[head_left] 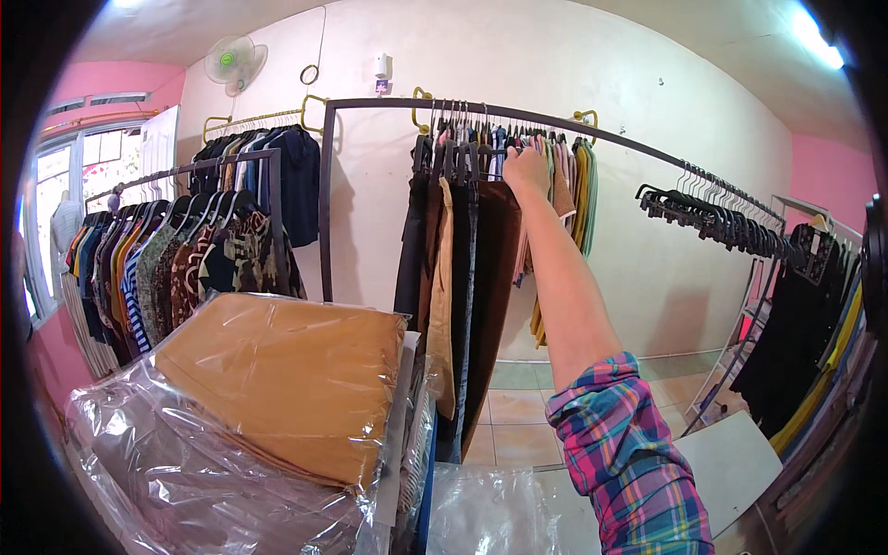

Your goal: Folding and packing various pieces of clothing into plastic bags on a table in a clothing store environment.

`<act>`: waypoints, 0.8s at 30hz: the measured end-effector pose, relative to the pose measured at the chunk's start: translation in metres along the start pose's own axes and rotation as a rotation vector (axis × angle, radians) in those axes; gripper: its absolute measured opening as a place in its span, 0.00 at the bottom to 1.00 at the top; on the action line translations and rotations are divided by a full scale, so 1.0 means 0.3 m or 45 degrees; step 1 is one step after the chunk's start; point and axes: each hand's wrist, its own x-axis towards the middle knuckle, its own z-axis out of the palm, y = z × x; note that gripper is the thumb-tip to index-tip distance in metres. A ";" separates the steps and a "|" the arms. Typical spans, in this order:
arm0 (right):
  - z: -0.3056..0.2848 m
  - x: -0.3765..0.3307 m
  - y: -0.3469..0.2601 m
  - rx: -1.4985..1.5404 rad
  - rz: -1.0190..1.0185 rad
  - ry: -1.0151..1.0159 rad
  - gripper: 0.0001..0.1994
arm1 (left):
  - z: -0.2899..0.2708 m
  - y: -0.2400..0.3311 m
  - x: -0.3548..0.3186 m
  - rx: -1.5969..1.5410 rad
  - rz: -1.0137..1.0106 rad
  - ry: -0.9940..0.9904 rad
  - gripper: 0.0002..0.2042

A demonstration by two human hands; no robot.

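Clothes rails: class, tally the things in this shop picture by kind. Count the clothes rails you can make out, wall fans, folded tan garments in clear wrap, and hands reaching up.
Clothes rails: 4 (left, back left, middle, right)
Wall fan: 1
Folded tan garment in clear wrap: 1
Right hand reaching up: 1
Total: 7

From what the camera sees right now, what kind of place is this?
Probably a small clothing shop or stockroom: garments hang on a long metal rail, empty black hangers wait farther along, and folded tan clothes lie in clear plastic.
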 end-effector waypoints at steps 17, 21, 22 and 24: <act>-0.104 0.091 0.152 0.046 -0.214 0.527 0.22 | -0.218 0.094 0.054 0.315 -0.208 -0.887 0.36; -0.179 0.064 0.280 0.026 -0.185 0.650 0.21 | -0.028 -0.004 -0.074 -0.093 -0.156 -0.275 0.35; -0.216 0.056 0.321 -0.044 -0.170 0.655 0.21 | -0.020 -0.009 -0.077 -0.095 -0.148 -0.290 0.35; -0.299 0.050 0.415 -0.147 -0.196 0.692 0.21 | -0.051 0.007 -0.055 -0.088 -0.120 -0.277 0.34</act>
